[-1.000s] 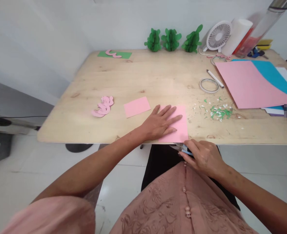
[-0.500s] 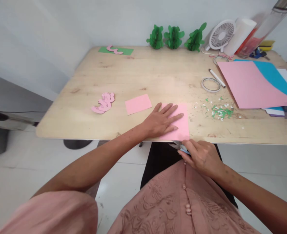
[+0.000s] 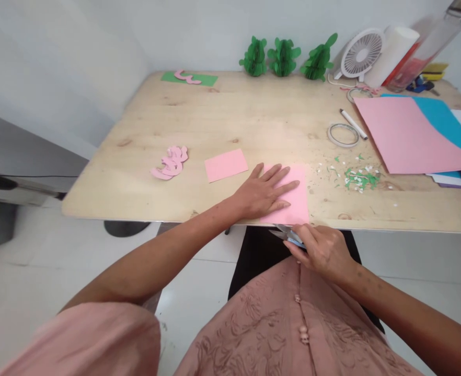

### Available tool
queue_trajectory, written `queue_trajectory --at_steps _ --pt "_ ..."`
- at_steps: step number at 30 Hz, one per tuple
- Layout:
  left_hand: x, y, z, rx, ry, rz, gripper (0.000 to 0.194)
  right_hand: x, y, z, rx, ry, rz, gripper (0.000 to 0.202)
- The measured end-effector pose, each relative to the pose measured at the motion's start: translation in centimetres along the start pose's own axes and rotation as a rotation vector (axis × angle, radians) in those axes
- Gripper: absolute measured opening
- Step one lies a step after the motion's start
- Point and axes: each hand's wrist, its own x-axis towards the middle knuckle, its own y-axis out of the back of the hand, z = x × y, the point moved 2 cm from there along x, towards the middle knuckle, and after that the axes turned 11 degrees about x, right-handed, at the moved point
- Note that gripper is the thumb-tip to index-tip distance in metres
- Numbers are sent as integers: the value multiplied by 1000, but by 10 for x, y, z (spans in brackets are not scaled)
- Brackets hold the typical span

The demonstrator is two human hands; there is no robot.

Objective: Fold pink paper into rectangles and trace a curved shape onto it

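Note:
My left hand (image 3: pixel 267 193) lies flat with fingers spread on a pink sheet of paper (image 3: pixel 298 201) at the table's front edge. Just beyond that edge, my right hand (image 3: pixel 320 248) is closed round the handles of a pair of scissors (image 3: pixel 289 235). The scissor blades are parted and point left, close to the sheet's near edge; whether they touch the paper I cannot tell. To the left of my left hand rests a smaller pink paper rectangle (image 3: pixel 226 165). Farther left is a small heap of wavy pink paper cut-outs (image 3: pixel 171 163).
Green and white paper scraps (image 3: pixel 359 178) lie right of the sheet. Beyond them are a tape roll (image 3: pixel 343 135), a marker (image 3: pixel 353 124) and stacked coloured sheets (image 3: pixel 411 136). Along the wall stand green paper trees (image 3: pixel 284 56) and a white fan (image 3: pixel 362 54). A green strip (image 3: pixel 209 80) lies back left.
The whole view has shifted slightly, so everything sits a little farther right. Both hands, the sheet and the scissors keep nearly the same positions relative to each other.

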Motion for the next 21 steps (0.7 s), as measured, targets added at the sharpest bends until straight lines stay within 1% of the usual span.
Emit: queue_trajectory --at_steps 12,16,21 --pt "0 0 0 23 -1 -10 55 5 -10 -10 26 -39 10 22" --pt "-1 1 0 9 -9 -2 55 7 -15 -15 29 -24 9 19" --pt "-1 1 1 -2 -10 -3 53 11 -16 -13 6 -31 -4 19"
